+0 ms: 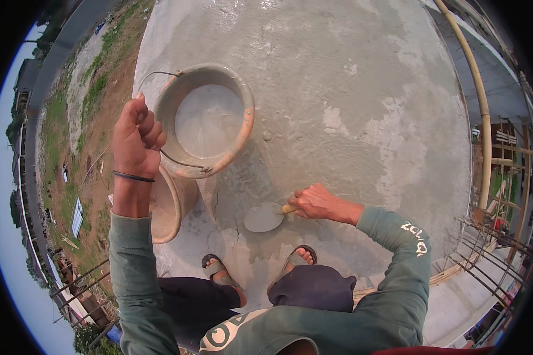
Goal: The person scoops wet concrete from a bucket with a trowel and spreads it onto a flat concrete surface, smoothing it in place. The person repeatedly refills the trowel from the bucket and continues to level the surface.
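Note:
My left hand is closed around the wire handle of a bucket. Greyish liquid fills part of this bucket, whose rim is smeared with cement. My right hand grips the short wooden handle of a trowel. The trowel's rounded blade is coated grey and lies at the wet cement surface, just in front of my feet. A second bucket, orange-tan, stands below and partly behind the first one, close to my left forearm. Its contents are mostly hidden.
My sandalled feet stand on the slab. Grass and bare soil lie lower down past its left edge. A bamboo pole runs along the right side, near protruding rebar. More rebar sticks out at lower left.

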{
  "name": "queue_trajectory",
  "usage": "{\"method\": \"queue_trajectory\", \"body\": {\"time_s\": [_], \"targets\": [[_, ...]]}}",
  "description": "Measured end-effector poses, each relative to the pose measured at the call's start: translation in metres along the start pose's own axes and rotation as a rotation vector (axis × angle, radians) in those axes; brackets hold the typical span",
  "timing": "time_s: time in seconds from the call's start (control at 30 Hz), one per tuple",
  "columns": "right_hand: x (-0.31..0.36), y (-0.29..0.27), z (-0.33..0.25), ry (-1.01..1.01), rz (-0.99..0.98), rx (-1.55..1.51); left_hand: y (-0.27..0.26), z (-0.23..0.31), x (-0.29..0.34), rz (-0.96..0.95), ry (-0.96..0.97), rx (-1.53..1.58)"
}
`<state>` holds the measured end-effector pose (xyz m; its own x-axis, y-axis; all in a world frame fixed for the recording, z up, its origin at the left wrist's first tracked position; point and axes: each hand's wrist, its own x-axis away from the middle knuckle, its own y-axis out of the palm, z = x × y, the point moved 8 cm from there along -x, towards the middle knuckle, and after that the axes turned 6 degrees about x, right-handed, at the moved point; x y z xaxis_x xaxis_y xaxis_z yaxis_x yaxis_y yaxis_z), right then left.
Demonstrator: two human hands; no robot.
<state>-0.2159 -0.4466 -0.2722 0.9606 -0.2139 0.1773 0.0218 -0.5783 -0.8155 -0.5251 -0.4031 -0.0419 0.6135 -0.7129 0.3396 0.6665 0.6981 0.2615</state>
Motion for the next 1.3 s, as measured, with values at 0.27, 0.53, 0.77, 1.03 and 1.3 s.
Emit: {"method": "queue_trajectory", "body": {"time_s": [0.27,0.53,0.77,1.03,1.3], "targets": [[-0.053,-0.098,0.11,0.401,0.411,0.106,-0.018,0.003,-0.119,0.079,0.085,-0.185],[0.017,-0.026,0.005,-0.125,-0.022,0.22,-0.07,0.019,-0.196,0.067,0.056,-0.199],[-0.046,-0.114,0.129,0.346,0.161,0.515,-0.099,0.013,-0.225,-0.022,-0.084,-0.088],[-0.08,-0.147,0.09,0.344,-0.103,0.446,-0.109,0.004,-0.217,-0.027,-0.145,-0.033],[-0.02,-0.063,0.044,-0.165,-0.52,0.435,-0.147,0.003,-0.222,0.106,-0.14,0.034]]}}
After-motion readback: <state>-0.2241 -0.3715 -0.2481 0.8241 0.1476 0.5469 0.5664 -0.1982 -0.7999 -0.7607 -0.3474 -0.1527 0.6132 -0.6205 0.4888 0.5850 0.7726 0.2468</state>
